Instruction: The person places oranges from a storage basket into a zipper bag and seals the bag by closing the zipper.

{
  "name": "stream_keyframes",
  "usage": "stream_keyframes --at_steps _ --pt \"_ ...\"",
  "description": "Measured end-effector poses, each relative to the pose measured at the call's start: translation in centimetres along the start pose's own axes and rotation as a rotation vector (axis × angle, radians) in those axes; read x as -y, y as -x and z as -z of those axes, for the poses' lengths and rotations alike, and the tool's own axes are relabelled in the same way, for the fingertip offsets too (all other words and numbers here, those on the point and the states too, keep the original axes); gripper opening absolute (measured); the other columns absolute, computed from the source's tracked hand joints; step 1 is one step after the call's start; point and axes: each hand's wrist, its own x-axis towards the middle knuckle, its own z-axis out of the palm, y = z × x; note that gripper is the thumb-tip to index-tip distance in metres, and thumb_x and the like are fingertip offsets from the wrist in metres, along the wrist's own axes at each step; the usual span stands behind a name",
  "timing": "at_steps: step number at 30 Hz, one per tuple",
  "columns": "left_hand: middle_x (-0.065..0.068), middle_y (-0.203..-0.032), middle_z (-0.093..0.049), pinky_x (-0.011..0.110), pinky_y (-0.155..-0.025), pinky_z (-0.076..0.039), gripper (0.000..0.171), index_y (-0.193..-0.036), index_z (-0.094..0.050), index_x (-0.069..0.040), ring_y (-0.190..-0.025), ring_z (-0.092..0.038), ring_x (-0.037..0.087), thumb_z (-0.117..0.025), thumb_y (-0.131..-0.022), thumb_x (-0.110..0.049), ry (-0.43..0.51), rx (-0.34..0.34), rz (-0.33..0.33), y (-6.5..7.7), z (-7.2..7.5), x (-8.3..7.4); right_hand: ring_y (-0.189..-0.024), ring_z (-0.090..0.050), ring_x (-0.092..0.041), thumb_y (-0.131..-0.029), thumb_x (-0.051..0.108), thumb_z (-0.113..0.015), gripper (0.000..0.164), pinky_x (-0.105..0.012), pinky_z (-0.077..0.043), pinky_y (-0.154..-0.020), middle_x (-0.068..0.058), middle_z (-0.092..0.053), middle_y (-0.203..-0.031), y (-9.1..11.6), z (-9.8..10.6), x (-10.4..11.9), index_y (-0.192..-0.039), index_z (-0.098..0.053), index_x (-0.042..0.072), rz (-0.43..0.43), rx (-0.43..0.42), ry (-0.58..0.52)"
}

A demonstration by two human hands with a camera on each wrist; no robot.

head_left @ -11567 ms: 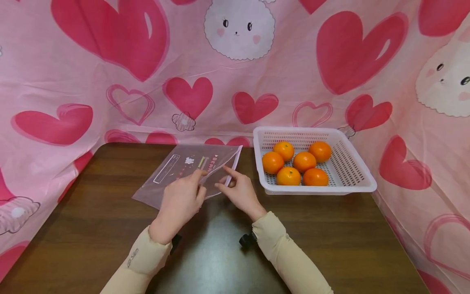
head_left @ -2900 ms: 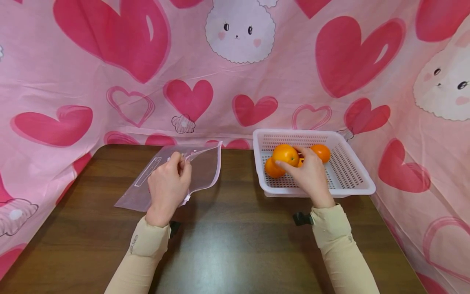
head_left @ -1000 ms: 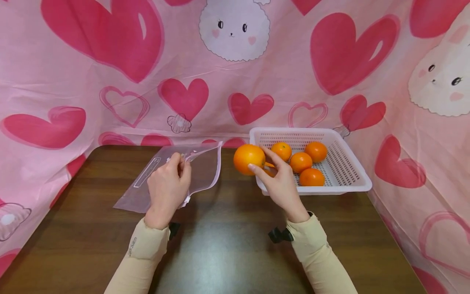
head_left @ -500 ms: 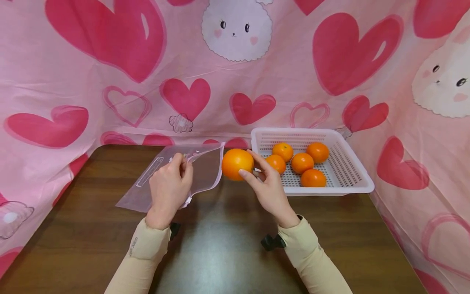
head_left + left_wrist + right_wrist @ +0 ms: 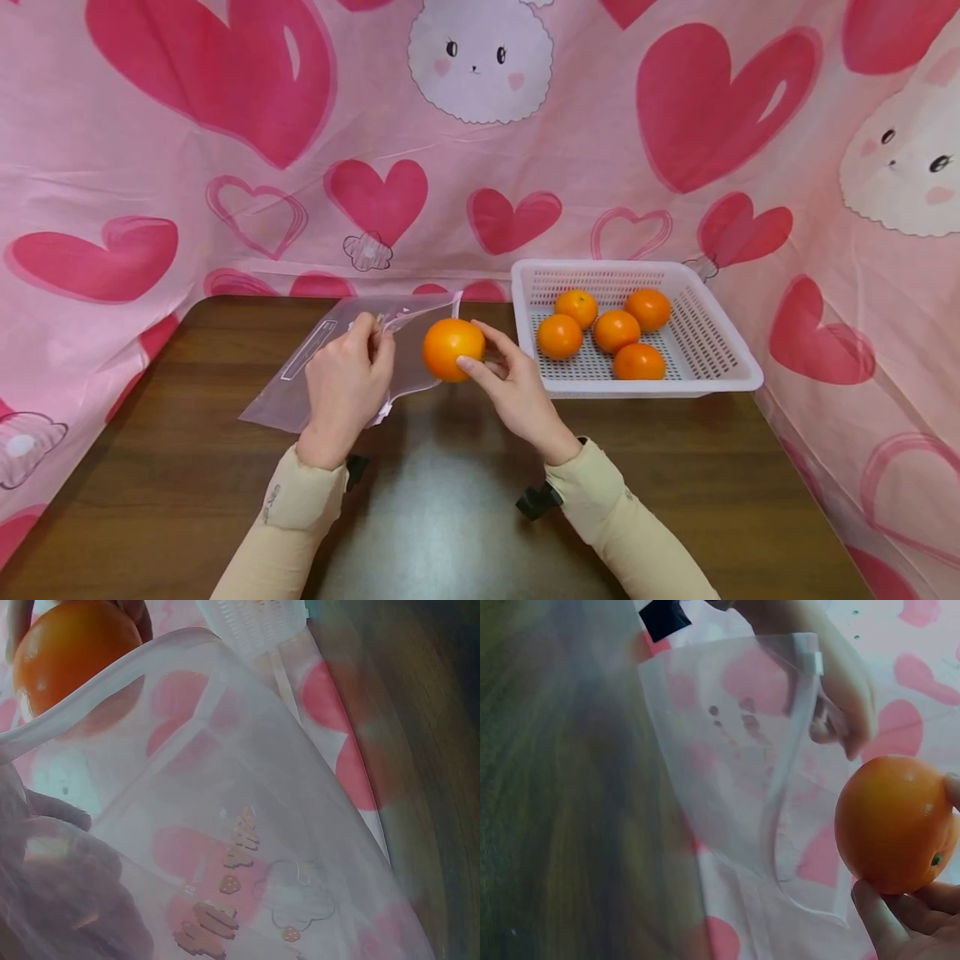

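My left hand (image 5: 348,379) pinches the upper edge of a clear zip bag (image 5: 300,375) printed with white and pink marks. The bag's mouth gapes toward the right, and a slider shows at its near corner. My right hand (image 5: 517,392) grips an orange (image 5: 452,348) between thumb and fingers, right at that mouth. In the left wrist view the orange (image 5: 75,656) partly overlaps the bag's rim (image 5: 112,679). From the right wrist the orange (image 5: 892,825) appears beside the bag's opening, its small green stem spot facing the palm.
A white perforated basket (image 5: 720,358) stands at the right back of the brown wooden table (image 5: 450,517), with several oranges (image 5: 617,332) inside. Pink cloth (image 5: 450,150) printed with hearts and rabbit faces hangs behind and along both sides.
My right hand has lifted an orange out of the basket and carried it left to the bag's mouth. Earlier both hands were at the bag; the left now keeps its edge raised.
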Motion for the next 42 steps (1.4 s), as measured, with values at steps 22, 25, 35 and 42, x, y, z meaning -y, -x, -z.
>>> stream_keyframes --at_steps 22,25,35,42 --pt "0.000 -0.058 -0.045 0.035 -0.042 -0.035 0.019 -0.083 -0.055 -0.011 -0.044 -0.037 0.018 -0.062 -0.097 -0.021 0.068 0.026 -0.002 0.1 0.0 -0.6 -0.114 -0.066 -0.022 -0.095 0.026 -0.075 0.062 -0.032 -0.051 -0.094 -0.010 -0.062 -0.134 -1.5 -2.8 -1.1 -0.147 -0.050 0.005 -0.058 0.039 0.075" --pt "0.000 -0.058 -0.044 0.034 -0.042 -0.036 0.019 -0.083 -0.055 -0.010 -0.044 -0.037 0.018 -0.065 -0.096 -0.018 0.080 0.021 -0.005 0.1 0.0 -0.7 -0.116 -0.065 -0.024 -0.095 0.025 -0.074 0.065 -0.033 -0.051 -0.095 -0.013 -0.060 -0.136 -1.7 -3.2 -1.3 -0.149 -0.046 0.003 -0.057 0.048 0.092" --pt "0.000 -0.058 -0.044 0.034 -0.043 -0.039 0.019 -0.084 -0.054 -0.009 -0.044 -0.037 0.018 -0.068 -0.095 -0.017 0.089 0.011 -0.018 0.2 0.0 -0.8 -0.104 -0.065 -0.019 -0.093 0.035 -0.076 0.058 -0.027 -0.053 -0.088 -0.007 -0.053 -0.116 -2.5 -4.0 -1.7 -0.136 -0.057 0.003 -0.074 0.032 0.248" --pt "-0.001 -0.057 -0.042 0.036 -0.042 -0.038 0.022 -0.082 -0.053 -0.009 -0.043 -0.039 0.021 -0.066 -0.096 -0.020 0.085 -0.002 -0.028 0.1 0.0 -1.0 -0.102 -0.066 -0.022 -0.096 0.035 -0.071 0.055 -0.030 -0.055 -0.085 -0.009 -0.060 -0.122 -3.0 -4.5 -2.1 -0.139 -0.056 0.003 -0.094 0.049 0.257"
